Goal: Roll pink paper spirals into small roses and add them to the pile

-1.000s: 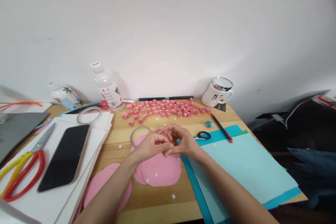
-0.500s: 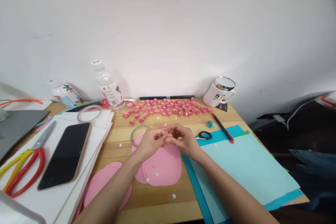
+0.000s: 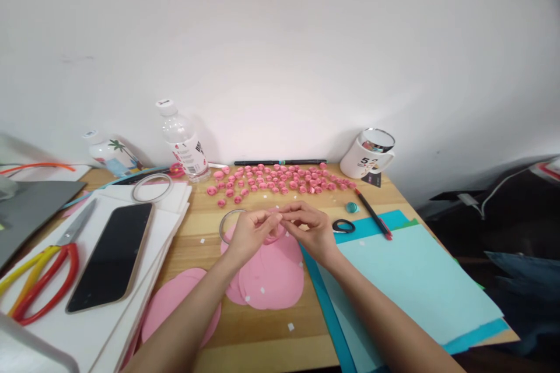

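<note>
Nearest me, with the clock centred where my fingertips meet, one pile of pink paper rounds (image 3: 192,285) lies at eight o'clock, partly under my left forearm, and the larger stack (image 3: 273,282) at six, with white paper bits (image 3: 291,327) about; neither has moved. Just beyond, above the stack, is what has changed: my left hand (image 3: 254,236) and right hand (image 3: 312,230) have flattened out of their cupped shape, and a pink paper curl (image 3: 275,235) now shows below the fingertips. I take it that I'm working its edge rather than its middle. My fingertips are together on both sides, apparently clamped on the curl; exactly how each finger sits on it I can't tell. Against a second ago, when my hands mostly hid it, more of the piece is in the open, and my view has swung slightly left. At three o'clock the black-handled scissors (image 3: 343,226) lie as they did. Farther off, the small pink coils (image 3: 280,178) spread across twelve, unchanged, with the mug (image 3: 364,157) at two and the bottle (image 3: 190,154) at ten.
</note>
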`<state>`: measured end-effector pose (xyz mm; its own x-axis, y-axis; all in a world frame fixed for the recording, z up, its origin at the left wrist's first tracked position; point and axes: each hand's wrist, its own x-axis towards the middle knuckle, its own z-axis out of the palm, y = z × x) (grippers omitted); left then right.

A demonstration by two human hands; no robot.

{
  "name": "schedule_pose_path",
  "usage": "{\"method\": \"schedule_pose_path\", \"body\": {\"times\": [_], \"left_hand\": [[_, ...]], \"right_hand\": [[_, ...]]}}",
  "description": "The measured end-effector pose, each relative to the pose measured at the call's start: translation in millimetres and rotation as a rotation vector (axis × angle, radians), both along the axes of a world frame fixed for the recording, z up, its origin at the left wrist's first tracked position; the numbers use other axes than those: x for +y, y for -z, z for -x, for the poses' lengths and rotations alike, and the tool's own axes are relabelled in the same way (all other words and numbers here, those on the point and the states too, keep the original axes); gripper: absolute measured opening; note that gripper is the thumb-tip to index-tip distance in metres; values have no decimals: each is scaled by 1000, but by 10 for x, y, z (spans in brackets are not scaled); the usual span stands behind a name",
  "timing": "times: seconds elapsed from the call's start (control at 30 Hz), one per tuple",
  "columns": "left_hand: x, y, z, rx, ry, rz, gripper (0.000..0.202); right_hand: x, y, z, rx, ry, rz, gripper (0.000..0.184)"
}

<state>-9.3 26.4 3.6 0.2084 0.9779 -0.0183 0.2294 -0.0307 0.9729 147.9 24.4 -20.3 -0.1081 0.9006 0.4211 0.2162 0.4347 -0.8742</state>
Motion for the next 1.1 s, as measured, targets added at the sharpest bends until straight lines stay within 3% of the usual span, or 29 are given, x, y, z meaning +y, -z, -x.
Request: {"method": "schedule_pose_path", "body": {"times": [0.17,0.3,0.43,0.57,0.63,0.7,0.8,0.9,1.1], "left_hand": [[-21,-80,-3,53,49,-38,40],[-5,-131,-4,218,14,-216,33],[53,-225,125,365,-130,-445,24],[21,-525,473,702,-332,-578,35],[-51,-666,706,950,-540,-459,43],[-144,-732,948,1162,-658,-251,52],[-278,-678,1278,1294,-675,46,65],[-351,-559,1505,1268,-693,266,78],[-334,-496,1530,1282,-706,293,84]], "right_hand": [[-23,-58,11,-41,65,-132,11],[-19,-68,10,40,80,-83,5],[-2,-25,7,199,48,104,3],[-5,-17,10,262,42,206,6],[-10,-30,11,273,43,210,9],[-9,-37,11,289,33,211,10],[-1,-31,8,308,31,229,10],[0,-30,9,320,45,243,7],[-12,-65,12,309,54,241,8]]}}
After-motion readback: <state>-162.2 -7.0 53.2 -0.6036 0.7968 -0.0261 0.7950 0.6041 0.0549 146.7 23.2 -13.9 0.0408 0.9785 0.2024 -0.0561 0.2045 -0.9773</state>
